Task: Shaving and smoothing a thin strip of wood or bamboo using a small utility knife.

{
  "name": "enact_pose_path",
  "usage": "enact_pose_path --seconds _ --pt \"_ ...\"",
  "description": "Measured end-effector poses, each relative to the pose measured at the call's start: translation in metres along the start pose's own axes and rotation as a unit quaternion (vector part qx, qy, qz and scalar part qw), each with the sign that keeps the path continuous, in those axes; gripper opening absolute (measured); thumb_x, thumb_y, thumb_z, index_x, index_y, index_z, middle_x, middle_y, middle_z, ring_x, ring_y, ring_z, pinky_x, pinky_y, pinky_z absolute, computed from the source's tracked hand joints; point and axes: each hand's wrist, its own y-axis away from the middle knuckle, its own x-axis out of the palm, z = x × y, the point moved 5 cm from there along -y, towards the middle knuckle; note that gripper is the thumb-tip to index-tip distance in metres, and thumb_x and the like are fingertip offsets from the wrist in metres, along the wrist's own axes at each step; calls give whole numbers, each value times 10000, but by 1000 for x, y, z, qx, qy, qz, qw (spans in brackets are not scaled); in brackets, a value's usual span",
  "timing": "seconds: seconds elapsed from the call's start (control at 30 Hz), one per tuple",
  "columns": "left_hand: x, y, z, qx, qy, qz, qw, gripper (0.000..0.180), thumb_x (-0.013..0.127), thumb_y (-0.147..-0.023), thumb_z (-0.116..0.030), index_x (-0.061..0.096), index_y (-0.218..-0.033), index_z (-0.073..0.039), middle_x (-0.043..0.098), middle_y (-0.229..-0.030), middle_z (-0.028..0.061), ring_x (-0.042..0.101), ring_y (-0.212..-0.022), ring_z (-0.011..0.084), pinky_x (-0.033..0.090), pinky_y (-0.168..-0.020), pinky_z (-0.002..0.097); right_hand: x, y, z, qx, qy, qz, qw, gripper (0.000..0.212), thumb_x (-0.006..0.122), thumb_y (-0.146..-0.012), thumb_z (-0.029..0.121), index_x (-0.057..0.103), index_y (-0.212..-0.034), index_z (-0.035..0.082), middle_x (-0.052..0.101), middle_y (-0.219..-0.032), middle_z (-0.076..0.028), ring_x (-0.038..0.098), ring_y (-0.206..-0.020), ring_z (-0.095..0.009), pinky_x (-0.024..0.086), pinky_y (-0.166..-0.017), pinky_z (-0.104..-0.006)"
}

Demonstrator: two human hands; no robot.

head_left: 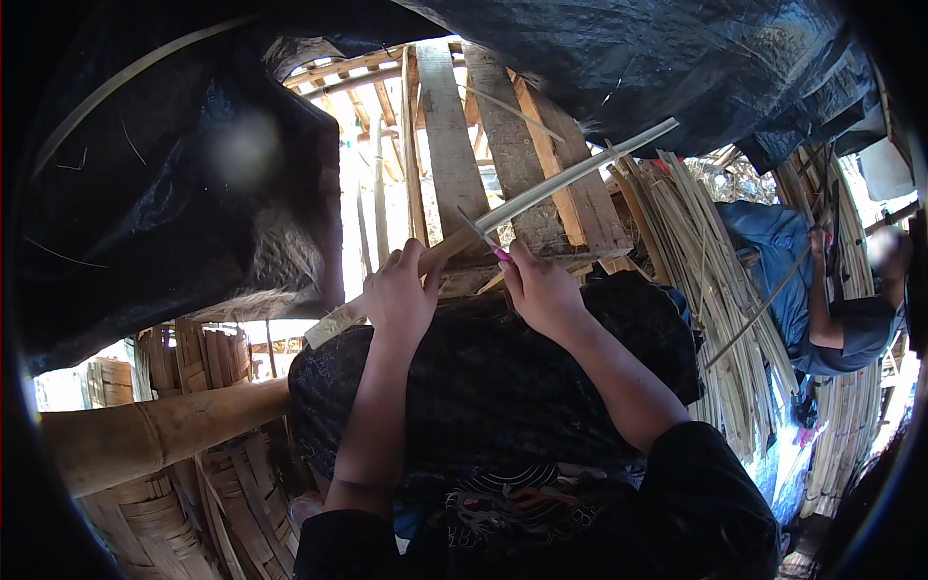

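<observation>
A long pale bamboo strip (pixel 590 166) slants across my lap, from near my left thigh up to the far right. My left hand (pixel 401 298) is wrapped round its nearer part. Closed on the pink handle of a small knife (pixel 499 253) is my right hand (pixel 546 295), just right of the left one. The knife's blade points up and left and lies against the strip near its middle. Beyond the hands, the strip passes over upright wooden planks (pixel 452 145).
Black plastic sheeting (pixel 193 193) hangs at left and overhead. A thick bamboo pole (pixel 169 435) lies at left, above woven bamboo (pixel 145 517). Many split bamboo strips (pixel 715 290) lean at right, near another person (pixel 851 329) in dark top and blue trousers.
</observation>
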Motion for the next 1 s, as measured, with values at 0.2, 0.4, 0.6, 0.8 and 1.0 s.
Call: enact_pose_path --seconds 0.2,0.4,0.6,0.8,1.0 --pt "-1 -1 -2 8 -1 -8 1000 228 722 -854 -265 570 -922 -110 653 -770 82 667 -702 315 499 -611 435 -2 -2 1 5 11 16 1000 186 487 -995 252 467 -1081 89 655 -721 -167 661 -677 -390 512 -587 -528" --pt "1 -2 0 3 18 2 1000 252 707 -867 -302 560 -921 -104 676 -769 103 670 -731 347 493 -623 452 -4 0 4 -1 9 12 1000 205 475 -1001 264 473 -1112 92 651 -731 -166 664 -689 -381 520 -590 -520" --pt "-2 -3 0 -14 17 12 1000 247 705 -870 -299 562 -923 -104 674 -764 105 670 -727 345 494 -622 449 3 -3 -1 -9 46 14 999 216 472 -1005 275 478 -1138 105 652 -734 -157 669 -694 -379 530 -590 -510" --pt "1 -1 -1 15 5 -3 1000 242 698 -875 -296 562 -919 -101 678 -760 103 671 -725 345 491 -618 450 0 2 5 1 59 19 998 208 472 -1005 276 475 -1130 110 652 -738 -152 670 -689 -373 534 -594 -504" --pt "-1 -2 1 -10 32 9 999 230 694 -877 -289 564 -910 -102 673 -756 109 667 -729 350 490 -622 451 2 2 5 -7 45 25 999 197 472 -1005 268 471 -1126 113 651 -723 -149 672 -692 -375 527 -588 -508"
